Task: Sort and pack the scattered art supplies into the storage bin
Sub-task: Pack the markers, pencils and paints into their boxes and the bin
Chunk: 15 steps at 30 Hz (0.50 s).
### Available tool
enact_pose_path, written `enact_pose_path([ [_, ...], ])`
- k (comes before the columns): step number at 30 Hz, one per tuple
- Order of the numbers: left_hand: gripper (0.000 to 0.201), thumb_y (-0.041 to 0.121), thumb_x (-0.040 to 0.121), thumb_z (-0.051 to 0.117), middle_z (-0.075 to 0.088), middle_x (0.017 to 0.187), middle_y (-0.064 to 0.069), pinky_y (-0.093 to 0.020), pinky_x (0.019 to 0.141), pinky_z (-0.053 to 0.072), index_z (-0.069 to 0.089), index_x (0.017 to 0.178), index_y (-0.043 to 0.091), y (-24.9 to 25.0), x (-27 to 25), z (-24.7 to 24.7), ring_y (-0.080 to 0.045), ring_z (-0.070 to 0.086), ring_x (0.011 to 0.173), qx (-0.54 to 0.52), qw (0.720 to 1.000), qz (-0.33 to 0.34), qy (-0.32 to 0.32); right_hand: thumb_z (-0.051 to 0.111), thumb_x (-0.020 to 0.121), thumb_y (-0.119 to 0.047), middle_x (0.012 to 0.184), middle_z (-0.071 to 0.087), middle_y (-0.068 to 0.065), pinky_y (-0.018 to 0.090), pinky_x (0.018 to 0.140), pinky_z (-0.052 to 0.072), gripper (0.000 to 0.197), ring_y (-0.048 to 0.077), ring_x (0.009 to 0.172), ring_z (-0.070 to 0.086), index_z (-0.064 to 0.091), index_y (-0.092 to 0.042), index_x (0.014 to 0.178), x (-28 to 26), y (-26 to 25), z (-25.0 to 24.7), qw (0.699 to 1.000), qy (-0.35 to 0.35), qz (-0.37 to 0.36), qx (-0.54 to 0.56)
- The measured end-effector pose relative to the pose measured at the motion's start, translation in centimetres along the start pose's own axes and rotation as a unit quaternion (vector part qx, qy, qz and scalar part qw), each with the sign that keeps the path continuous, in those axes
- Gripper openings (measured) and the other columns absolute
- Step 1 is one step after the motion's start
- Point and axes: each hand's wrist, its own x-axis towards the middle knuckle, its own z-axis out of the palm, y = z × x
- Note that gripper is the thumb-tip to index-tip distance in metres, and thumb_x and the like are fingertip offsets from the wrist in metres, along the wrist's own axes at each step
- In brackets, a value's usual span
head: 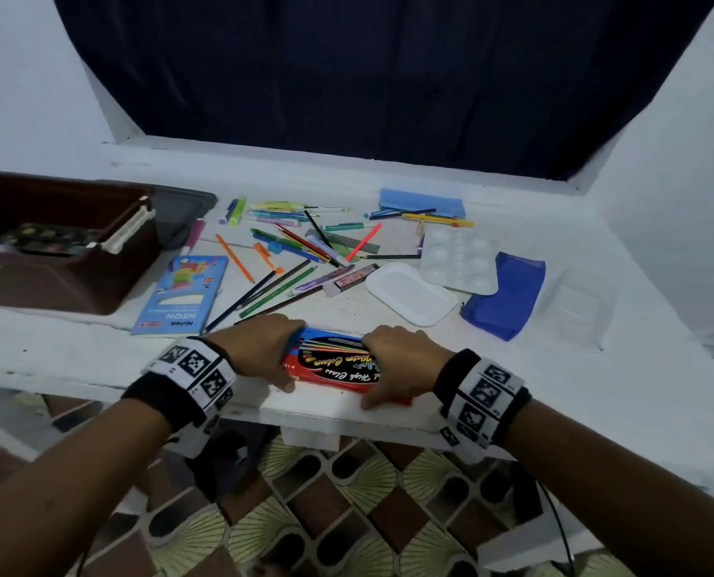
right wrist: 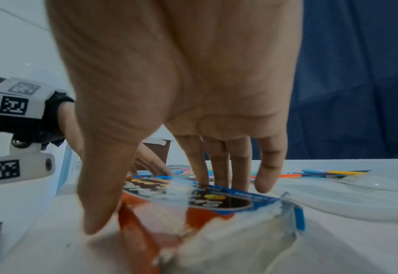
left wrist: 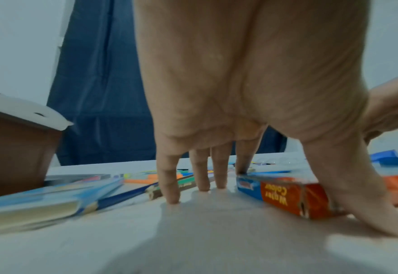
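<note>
Grip: left hand (head: pixel 259 351) and right hand (head: pixel 401 364) both clasp water colour box (head: pixel 330 362) at near bench (head: pixel 97 360) edge
Bin: storage bin (head: pixel 55 281) far left, one paint palette (head: pixel 47 238) inside
Left: pencils (head: pixel 280 285), markers, mixing trays, blue pouch (head: pixel 509 293) scattered; packing looks barely begun

I read "Water Colour" on the orange end of the paint box (left wrist: pixel 284 194), "High Class" on its lid in head view. Left of it, the blue booklet (head: pixel 182 295) says "NEON", w/ a small "12".
</note>
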Motion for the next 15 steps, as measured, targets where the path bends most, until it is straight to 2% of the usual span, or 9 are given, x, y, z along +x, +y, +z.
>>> enact_pose_path([
  [6,0.069,0.037,0.066,0.086,0.059,0.114,0.004,-0.036,0.090,0.047,0.048,0.122,0.020,-1.1,-1.7,0.8,-0.016,0.056,0.105,-0.079,0.996,0.007,0.048,0.076,0.067,-0.047,0.093,0.055,-0.003,0.034,0.074,0.050,0.055,0.018,0.087,0.054,0.054,-0.025,0.112,1.8,-0.6,-0.5,0.999,0.022,-0.028,0.005],
  [9,0.075,0.039,0.070,0.085,0.059,0.125,0.011,-0.031,0.094,0.045,0.047,0.133,0.027,-2.7,-3.1,-0.6,-0.009,0.054,0.113,-0.136,0.988,-0.007,0.068,0.075,0.067,-0.046,0.095,0.058,-0.002,0.035,0.075,0.051,0.054,0.017,0.087,0.054,0.056,-0.026,0.114,2.3,-1.1,-2.0,0.998,0.051,-0.037,0.022],
  [11,0.076,0.045,0.073,0.081,0.057,0.132,0.007,-0.032,0.097,0.044,0.046,0.138,0.029,-4.3,-4.3,-2.0,-0.015,0.053,0.120,-0.119,0.987,-0.028,0.100,0.076,0.068,-0.047,0.097,0.062,-0.003,0.033,0.073,0.050,0.054,0.015,0.084,0.054,0.058,-0.025,0.115,2.8,-1.8,-3.8,0.995,0.080,-0.050,0.027],
  [13,0.074,0.044,0.079,0.076,0.052,0.142,0.000,-0.031,0.102,0.039,0.044,0.143,0.022,-6.1,-5.7,-3.6,-0.021,0.048,0.129,-0.078,0.985,-0.072,0.135,0.075,0.070,-0.048,0.098,0.064,-0.003,0.030,0.068,0.045,0.052,0.014,0.083,0.054,0.060,-0.024,0.114,3.6,-3.0,-6.3,0.993,0.099,-0.068,0.016],
  [14,0.070,0.043,0.082,0.074,0.051,0.143,-0.003,-0.028,0.102,0.037,0.046,0.142,0.019,-7.0,-6.5,-4.7,-0.022,0.047,0.130,-0.063,0.982,-0.090,0.155,0.075,0.071,-0.047,0.096,0.064,-0.003,0.029,0.066,0.043,0.050,0.015,0.082,0.055,0.060,-0.024,0.113,4.1,-3.8,-7.6,0.992,0.106,-0.074,0.009],
  [15,0.064,0.040,0.083,0.073,0.054,0.140,-0.004,-0.023,0.097,0.037,0.051,0.139,0.018,-7.9,-7.3,-5.7,-0.021,0.050,0.127,-0.058,0.977,-0.096,0.179,0.075,0.071,-0.045,0.095,0.065,-0.003,0.029,0.064,0.044,0.048,0.016,0.082,0.057,0.061,-0.024,0.111,4.7,-4.6,-9.1,0.991,0.114,-0.076,0.004],
])
